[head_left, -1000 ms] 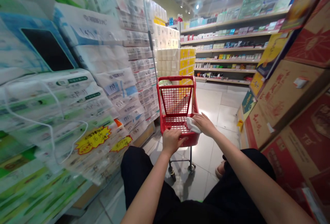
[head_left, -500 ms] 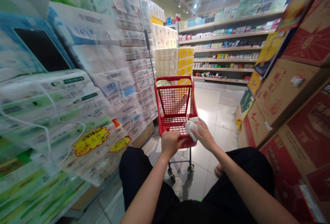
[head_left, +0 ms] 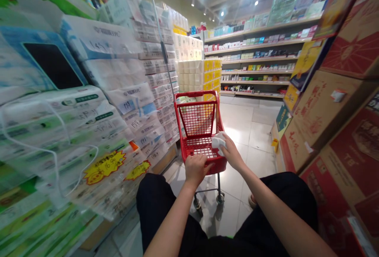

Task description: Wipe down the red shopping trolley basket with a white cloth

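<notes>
A small red shopping cart with a plastic grid basket stands between my knees. My left hand is closed over the near rim of its basket, the thumb pointing right. In my right hand is a crumpled white wipe, pressed against the basket's right side rim close to the near corner. The wipe hides part of that rim, and some of my right fingertips are out of sight behind it. From the cart's far left side a thin metal pole rises out of the top of the view.
Tall stacks of wrapped tissue packs line the left, with a dark-screened phone-like device and a white cable on them. Cardboard cartons are piled on the right. Stocked shelves stand beyond the tiled floor.
My right hand and the wipe have shifted slightly away from me along the basket's right rim. My left hand keeps its hold on the cart. The view has tilted up a little.
</notes>
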Demonstrator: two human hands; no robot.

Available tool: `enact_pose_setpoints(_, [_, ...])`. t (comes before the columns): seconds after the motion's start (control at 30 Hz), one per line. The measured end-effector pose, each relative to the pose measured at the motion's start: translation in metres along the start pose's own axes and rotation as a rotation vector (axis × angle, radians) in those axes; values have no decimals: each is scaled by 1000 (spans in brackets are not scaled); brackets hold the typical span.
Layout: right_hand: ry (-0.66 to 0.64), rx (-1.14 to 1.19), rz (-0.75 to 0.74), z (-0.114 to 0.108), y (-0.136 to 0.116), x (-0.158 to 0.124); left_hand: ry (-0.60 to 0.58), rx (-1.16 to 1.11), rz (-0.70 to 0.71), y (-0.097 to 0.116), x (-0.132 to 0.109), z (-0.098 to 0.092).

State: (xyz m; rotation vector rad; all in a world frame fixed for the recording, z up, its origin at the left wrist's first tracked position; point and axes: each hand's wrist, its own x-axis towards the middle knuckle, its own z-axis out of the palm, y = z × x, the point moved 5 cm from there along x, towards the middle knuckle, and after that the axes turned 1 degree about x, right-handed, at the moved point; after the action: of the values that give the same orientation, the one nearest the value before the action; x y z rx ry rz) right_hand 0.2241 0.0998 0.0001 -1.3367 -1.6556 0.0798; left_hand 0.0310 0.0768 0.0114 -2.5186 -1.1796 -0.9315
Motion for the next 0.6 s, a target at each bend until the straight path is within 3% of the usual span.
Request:
enact_pose_setpoints(0.13, [41,61,58,-5,-18,-37,-9,-21,-13,0,-1,1])
enact_pose_setpoints(0.23, [59,109,92,-8,-21,-44,-25,-34,-12,1,-1,0])
enact_pose_setpoints(0.4, [37,87,47,-11,-1,-7,-41,-28,21,5,-4,0])
enact_pose_setpoints(0.6, [-129,48,39,-5,34,53,-37,4,51,11,-9,4])
